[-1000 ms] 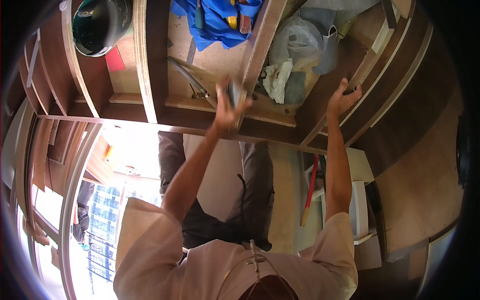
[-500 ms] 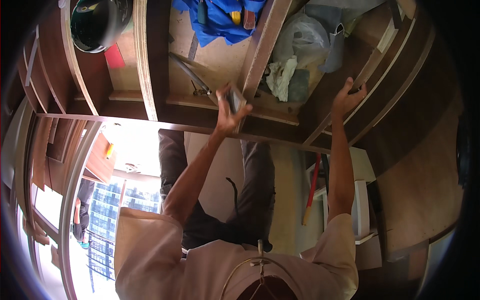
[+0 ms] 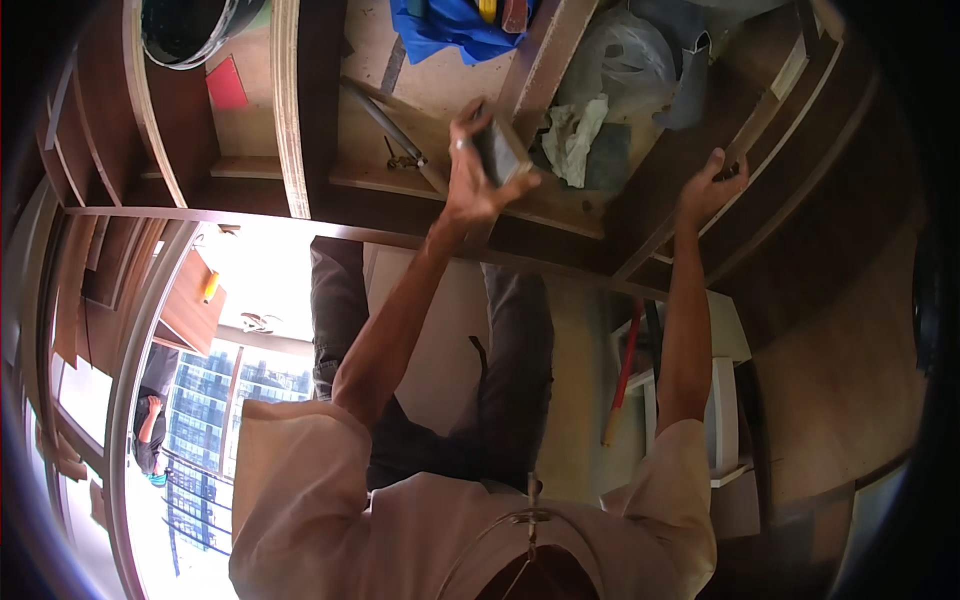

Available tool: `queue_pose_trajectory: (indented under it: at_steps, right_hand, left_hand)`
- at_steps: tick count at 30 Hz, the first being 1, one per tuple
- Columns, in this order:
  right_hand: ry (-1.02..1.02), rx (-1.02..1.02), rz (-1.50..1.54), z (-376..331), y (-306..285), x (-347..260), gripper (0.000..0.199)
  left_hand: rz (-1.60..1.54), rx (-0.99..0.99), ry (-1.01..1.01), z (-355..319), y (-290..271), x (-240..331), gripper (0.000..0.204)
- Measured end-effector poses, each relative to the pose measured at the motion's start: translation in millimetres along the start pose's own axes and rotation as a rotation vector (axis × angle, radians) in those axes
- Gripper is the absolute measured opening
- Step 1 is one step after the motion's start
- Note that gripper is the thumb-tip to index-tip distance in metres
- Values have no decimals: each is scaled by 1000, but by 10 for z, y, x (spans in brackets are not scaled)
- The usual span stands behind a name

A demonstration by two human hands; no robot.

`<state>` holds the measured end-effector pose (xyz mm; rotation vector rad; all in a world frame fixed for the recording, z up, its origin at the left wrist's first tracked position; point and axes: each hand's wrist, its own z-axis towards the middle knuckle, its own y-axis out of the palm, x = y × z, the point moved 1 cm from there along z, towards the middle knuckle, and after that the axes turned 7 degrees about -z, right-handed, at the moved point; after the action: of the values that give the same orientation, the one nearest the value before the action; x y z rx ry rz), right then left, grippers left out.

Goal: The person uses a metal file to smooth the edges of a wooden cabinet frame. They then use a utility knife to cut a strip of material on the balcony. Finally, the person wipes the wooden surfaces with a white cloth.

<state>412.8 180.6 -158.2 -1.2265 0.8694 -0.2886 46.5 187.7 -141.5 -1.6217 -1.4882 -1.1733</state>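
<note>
My left hand (image 3: 474, 185) is wrapped around a rectangular, grey-faced block (image 3: 502, 150), which looks like a sanding block. Motion blurs it slightly. The block lies at the near end of a wooden divider (image 3: 545, 75), by its raw edge; whether they touch is unclear. Over to the right, my right hand (image 3: 712, 192) has its fingers curled over the edge of another dark wooden panel (image 3: 742, 135). Just left of the block, a grey metal rod-like tool (image 3: 385, 122) leans inside the middle compartment.
A blue cloth or bag (image 3: 445, 30) with tools lies in the far middle compartment. The right compartment holds a clear plastic bag (image 3: 625, 65), crumpled white paper (image 3: 573, 145) and a grey sheet (image 3: 608, 158). A dark bucket (image 3: 190, 35) and red piece (image 3: 227, 83) are at left.
My left hand and the block have moved farther away and slightly right along the divider. My right hand keeps its grip on the panel. The view has shifted a little.
</note>
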Motion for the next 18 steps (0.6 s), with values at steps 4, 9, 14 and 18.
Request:
queue_pose_trajectory:
  at_steps: [4,9,14,18]
  right_hand:
    - [40,-21,30,12,-18,-18,64]
    - [43,-41,30,4,-37,-63,65]
    - [44,-15,46,-5,-43,-63,65]
    - [24,-28,51,17,-22,-44,66]
  left_hand:
    - [38,3,57,-323,-146,-244,103]
    - [89,-35,-188,-579,-230,-345,98]
    - [101,-12,-28,-423,-181,-261,99]
    - [146,-19,-140,-537,-222,-392,98]
